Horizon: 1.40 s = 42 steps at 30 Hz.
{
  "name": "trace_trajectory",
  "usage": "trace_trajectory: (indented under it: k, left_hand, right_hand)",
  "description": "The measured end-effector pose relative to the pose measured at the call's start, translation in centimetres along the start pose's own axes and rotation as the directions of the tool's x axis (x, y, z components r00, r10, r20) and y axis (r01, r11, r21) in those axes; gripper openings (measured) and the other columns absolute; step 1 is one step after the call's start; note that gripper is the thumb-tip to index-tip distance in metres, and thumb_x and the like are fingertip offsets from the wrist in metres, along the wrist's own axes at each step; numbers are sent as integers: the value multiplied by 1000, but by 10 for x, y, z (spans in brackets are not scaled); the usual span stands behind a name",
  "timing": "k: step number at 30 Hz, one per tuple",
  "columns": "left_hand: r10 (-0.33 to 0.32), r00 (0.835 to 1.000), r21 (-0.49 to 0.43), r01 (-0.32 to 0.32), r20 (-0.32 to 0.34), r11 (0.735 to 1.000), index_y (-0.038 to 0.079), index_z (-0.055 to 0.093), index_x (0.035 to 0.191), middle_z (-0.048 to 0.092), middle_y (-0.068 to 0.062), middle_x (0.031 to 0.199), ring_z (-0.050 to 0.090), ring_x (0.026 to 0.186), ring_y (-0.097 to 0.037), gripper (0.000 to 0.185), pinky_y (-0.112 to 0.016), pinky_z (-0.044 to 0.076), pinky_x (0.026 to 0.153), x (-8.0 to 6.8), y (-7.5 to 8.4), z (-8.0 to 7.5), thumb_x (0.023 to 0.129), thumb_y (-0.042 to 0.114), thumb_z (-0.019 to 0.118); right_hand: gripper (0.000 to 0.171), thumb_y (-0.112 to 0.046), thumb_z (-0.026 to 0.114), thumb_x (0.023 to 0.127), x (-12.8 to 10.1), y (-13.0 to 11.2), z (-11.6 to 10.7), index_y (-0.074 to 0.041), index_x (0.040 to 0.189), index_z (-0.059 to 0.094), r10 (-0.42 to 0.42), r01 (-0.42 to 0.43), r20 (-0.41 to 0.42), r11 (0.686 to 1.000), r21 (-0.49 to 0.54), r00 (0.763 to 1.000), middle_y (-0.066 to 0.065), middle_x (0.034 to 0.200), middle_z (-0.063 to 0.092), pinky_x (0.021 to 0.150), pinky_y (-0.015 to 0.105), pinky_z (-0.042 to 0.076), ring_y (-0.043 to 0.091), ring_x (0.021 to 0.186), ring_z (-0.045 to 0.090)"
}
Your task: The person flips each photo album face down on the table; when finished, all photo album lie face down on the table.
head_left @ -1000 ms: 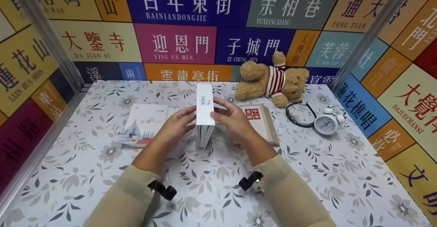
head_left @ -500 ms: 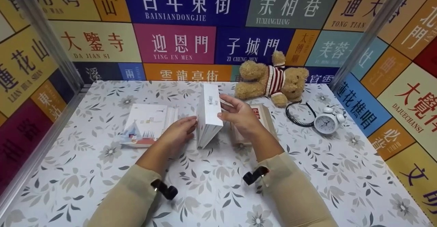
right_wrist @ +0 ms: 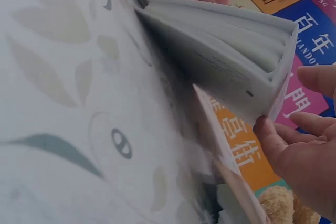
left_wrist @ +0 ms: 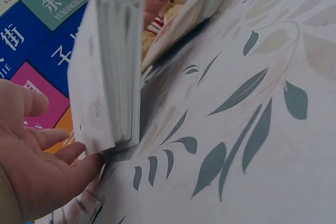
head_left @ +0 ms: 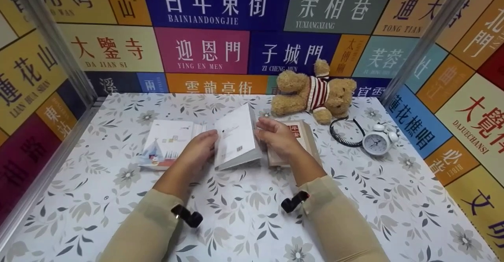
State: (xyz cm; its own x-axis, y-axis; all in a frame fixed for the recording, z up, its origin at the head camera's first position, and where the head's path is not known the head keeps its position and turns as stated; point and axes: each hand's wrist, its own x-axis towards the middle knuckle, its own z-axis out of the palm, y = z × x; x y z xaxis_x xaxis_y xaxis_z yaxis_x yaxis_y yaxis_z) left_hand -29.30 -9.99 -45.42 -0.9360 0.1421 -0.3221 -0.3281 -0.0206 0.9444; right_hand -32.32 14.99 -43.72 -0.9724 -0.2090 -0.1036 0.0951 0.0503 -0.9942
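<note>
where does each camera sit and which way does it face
Head: worn on the head, facing forward and down at the white book, floral table and lettered wall; left hand, right hand and sleeves show.
Left wrist: worn there, facing across the book's page edges; left hand at the left, right hand behind the book at the top.
Right wrist: worn there, facing back across the book; right hand at the right, left hand at the top.
Shared by the wrist views: the book, both hands, part of the teddy bear.
</note>
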Motion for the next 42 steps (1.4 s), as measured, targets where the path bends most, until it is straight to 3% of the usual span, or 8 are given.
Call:
trace_trajectory:
  k: [8,19,24,30,32,35,39,42]
  left_hand:
    - [-34,999,-16,34,6,999,25,30,155,31,0,163,30,150,-19,59,-39,22,125,0,3,-2,102,43,46]
    - [55,997,-111,-49,55,993,17,24,158,24,-3,165,23,153,-17,60,-34,21,125,3,2,-3,104,37,42]
    - [54,997,-114,-48,55,992,19,24,158,25,-3,165,22,153,-17,59,-34,21,125,1,4,-4,104,37,42]
    - [69,997,-154,-66,18,986,15,25,157,24,-7,165,24,153,-22,58,-37,23,125,-7,19,-12,104,32,44]
    - [95,995,-158,-96,-10,983,14,28,156,26,-7,164,27,152,-22,56,-37,26,124,-11,26,-18,105,29,44]
    - [162,985,-112,-167,-53,980,12,30,155,32,-7,162,31,150,-23,52,-37,29,123,-16,37,-31,106,26,40]
    - [230,967,-43,-235,-107,971,9,28,156,33,-11,161,32,150,-25,51,-38,28,123,-23,45,-52,108,25,36]
    - [213,966,-44,-222,-147,974,12,28,156,34,-9,161,33,149,-23,52,-37,28,123,-28,48,-69,108,27,36]
  right_hand:
    - [58,-30,50,103,2,6,6,-10,154,32,161,-169,79,980,102,984,11,155,42,119,40,36,24,143,41]
    - [67,-40,44,104,5,7,8,-4,157,22,179,-188,86,977,104,980,11,165,21,124,38,24,27,153,20]
    - [65,-41,48,103,2,4,11,-5,154,30,144,-145,31,988,58,989,9,162,30,122,37,28,25,151,28]
    - [43,-40,55,100,-9,-9,28,-19,138,58,-58,38,-146,990,-136,988,-4,145,55,115,33,40,16,137,50]
    - [37,-36,56,100,-12,-14,36,-21,133,62,-116,96,-129,984,-148,985,-7,140,59,113,31,42,12,134,52]
    - [36,-30,56,101,-16,-20,49,-16,134,61,-125,122,-39,990,-75,991,-3,137,62,112,34,44,15,134,53]
    - [40,-26,52,103,-19,-24,69,-12,140,54,-13,10,115,1000,29,993,5,143,58,110,40,46,26,137,50]
    - [42,-27,49,104,-18,-20,84,-13,144,50,55,-64,183,997,46,982,6,147,54,110,40,46,28,140,47]
